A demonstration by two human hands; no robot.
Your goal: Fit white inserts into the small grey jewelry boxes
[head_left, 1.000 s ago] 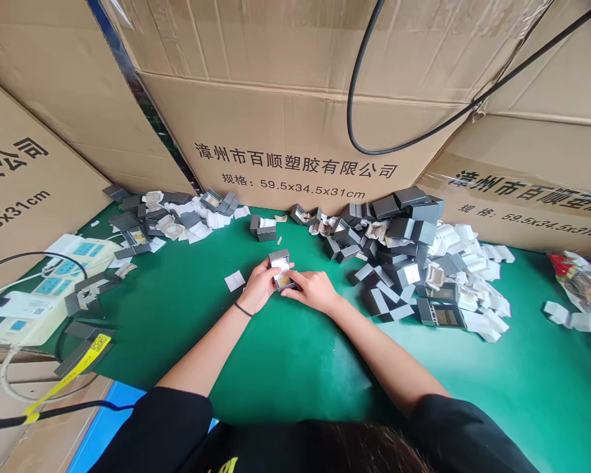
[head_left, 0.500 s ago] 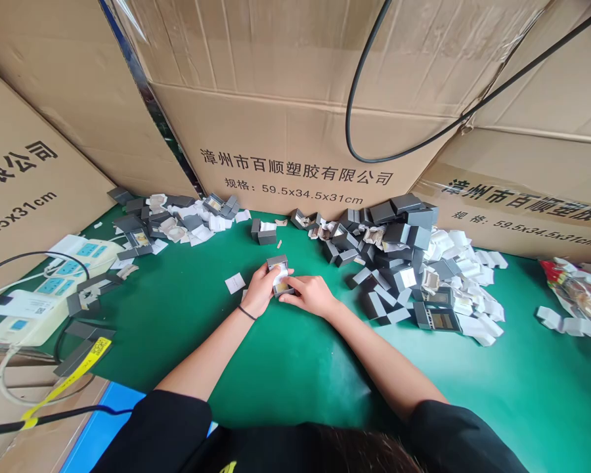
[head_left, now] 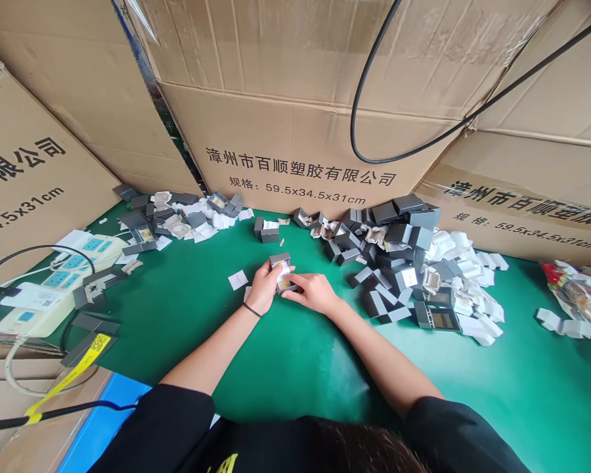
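In the middle of the table, my left hand (head_left: 264, 286) is closed around a small dark grey box (head_left: 280, 257) from its left side. The box is tilted toward me, and something white and a yellowish part show inside it. My right hand (head_left: 315, 292) has its index finger at the box's right inner edge and its thumb below, gripping that side. My fingers hide part of what lies in the box. A small white card (head_left: 238, 280) rests on the table just left of my left hand. Beyond the held box stands another grey box (head_left: 266, 230) with white paper in it.
A heap of grey boxes (head_left: 389, 243) and crumpled white paper (head_left: 473, 289) spreads to the right. A smaller pile (head_left: 192, 217) sits back left, near a power strip (head_left: 73, 276). Large cartons (head_left: 295, 118) wall the green table (head_left: 285, 368); a black cable (head_left: 354, 118) hangs in front.
The whole view has shifted slightly to the right. My hands stay on the small box, with the right fingers a little more at its right edge, showing more of the yellowish part.
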